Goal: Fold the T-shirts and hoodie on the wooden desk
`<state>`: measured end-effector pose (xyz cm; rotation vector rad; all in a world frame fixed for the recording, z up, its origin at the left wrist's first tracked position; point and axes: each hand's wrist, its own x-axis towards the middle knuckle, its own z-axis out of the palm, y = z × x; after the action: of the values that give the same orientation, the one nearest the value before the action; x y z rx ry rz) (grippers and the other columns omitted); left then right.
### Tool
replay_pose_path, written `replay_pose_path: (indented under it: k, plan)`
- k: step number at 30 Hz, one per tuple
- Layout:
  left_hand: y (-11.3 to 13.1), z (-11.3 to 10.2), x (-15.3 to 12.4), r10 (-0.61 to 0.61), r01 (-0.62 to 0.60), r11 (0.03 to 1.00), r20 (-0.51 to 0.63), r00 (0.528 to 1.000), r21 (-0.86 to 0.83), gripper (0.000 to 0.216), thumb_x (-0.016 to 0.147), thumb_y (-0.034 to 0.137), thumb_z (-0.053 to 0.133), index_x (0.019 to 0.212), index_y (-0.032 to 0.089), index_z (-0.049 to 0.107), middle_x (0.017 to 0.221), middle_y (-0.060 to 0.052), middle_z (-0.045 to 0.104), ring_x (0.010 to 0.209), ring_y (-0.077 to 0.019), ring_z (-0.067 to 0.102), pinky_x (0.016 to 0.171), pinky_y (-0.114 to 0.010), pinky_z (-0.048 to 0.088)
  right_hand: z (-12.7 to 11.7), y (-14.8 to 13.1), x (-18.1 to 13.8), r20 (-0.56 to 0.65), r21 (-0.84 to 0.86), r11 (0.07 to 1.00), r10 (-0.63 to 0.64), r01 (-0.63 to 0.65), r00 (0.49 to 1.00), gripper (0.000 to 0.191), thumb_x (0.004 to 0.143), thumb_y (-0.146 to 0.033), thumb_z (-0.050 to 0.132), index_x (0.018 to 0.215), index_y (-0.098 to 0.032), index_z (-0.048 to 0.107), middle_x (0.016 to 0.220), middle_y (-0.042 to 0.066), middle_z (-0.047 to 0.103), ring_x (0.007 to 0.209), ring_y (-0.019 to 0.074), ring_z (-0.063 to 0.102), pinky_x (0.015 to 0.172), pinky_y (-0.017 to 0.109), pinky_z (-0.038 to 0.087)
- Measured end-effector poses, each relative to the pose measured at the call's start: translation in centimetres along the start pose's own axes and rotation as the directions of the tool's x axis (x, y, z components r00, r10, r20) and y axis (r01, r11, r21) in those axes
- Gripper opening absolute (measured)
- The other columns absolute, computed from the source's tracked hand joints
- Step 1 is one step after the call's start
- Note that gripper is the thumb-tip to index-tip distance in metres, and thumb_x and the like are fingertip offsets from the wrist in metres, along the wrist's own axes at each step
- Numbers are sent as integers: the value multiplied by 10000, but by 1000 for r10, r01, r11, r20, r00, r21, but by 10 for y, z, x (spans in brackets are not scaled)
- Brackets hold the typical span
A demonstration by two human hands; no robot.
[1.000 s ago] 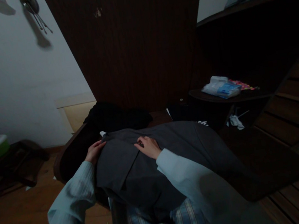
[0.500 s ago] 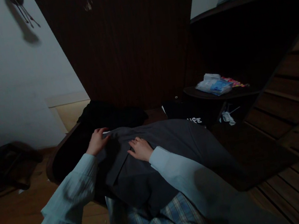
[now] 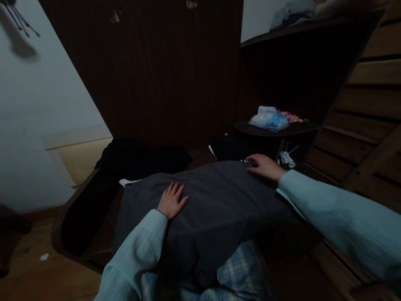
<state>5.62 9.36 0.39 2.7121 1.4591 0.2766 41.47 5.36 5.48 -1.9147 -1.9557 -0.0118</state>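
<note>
A dark grey garment [image 3: 208,204] lies spread over a low dark wooden table [image 3: 70,215] in front of me. My left hand [image 3: 172,200] rests flat on its middle, fingers stretched out and open. My right hand [image 3: 263,165] reaches to the garment's far right edge, its fingers curled onto the cloth there. Both arms wear pale blue striped sleeves. Plaid cloth [image 3: 224,287] covers my lap below the garment.
A black garment [image 3: 137,157] is heaped at the table's far left. A small round dark table [image 3: 276,131] at the right holds a white and blue plastic packet [image 3: 269,120]. Wooden stairs [image 3: 378,108] rise on the right. A dark wooden door stands behind.
The left flap of the grey garment has been folded in. My left hand moved from the left edge to the middle, and my right hand reached out to the far right edge.
</note>
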Motion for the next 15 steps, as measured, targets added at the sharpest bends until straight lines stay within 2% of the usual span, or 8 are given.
replay_pose_path:
  k: [2, 5, 7, 11, 15]
  plan:
    - [-1, -1, -1, 4, -4, 1000, 3, 1000, 14, 573, 852, 494, 322, 1316, 164, 388, 1393, -130, 347, 1298, -311, 253, 1022, -455, 266, -6, 27, 2, 93, -80, 994, 87, -79, 992, 356, 663, -269, 667, 995, -158, 602, 981, 113, 633, 929, 227, 589, 810, 312, 434]
    - [0, -2, -2, 1, -1, 999, 5, 1000, 37, 580, 854, 503, 303, 1328, 176, 369, 1403, -115, 334, 1300, -301, 255, 1027, -441, 270, 0, 40, 1, 179, -142, 987, 106, -81, 978, 449, 619, -352, 699, 1006, -163, 572, 959, 106, 633, 911, 244, 590, 757, 306, 442]
    - [1, -2, -3, -12, 11, 999, 7, 1000, 40, 608, 849, 509, 308, 1343, 156, 341, 1410, -127, 317, 1304, -296, 245, 1038, -423, 260, 6, 35, 0, 169, -185, 979, 118, -86, 979, 487, 601, -370, 708, 1005, -153, 545, 949, 114, 626, 914, 260, 581, 741, 311, 439]
    - [-2, -1, -9, -49, 49, 998, -17, 999, 28, 715, 824, 546, 329, 1355, 68, 293, 1410, -179, 288, 1310, -291, 231, 1054, -393, 245, 11, 20, 0, 137, -207, 975, 112, -82, 984, 432, 604, -358, 705, 940, -159, 522, 940, 110, 615, 907, 252, 576, 723, 296, 431]
    - [-12, 1, -18, -60, 61, 998, -37, 998, 33, 760, 803, 603, 297, 1328, 55, 338, 1403, -175, 304, 1309, -281, 240, 1053, -397, 252, 7, 14, -2, 207, -159, 985, 92, -59, 974, 461, 641, -394, 676, 1010, -163, 523, 911, 89, 633, 850, 227, 604, 697, 281, 439]
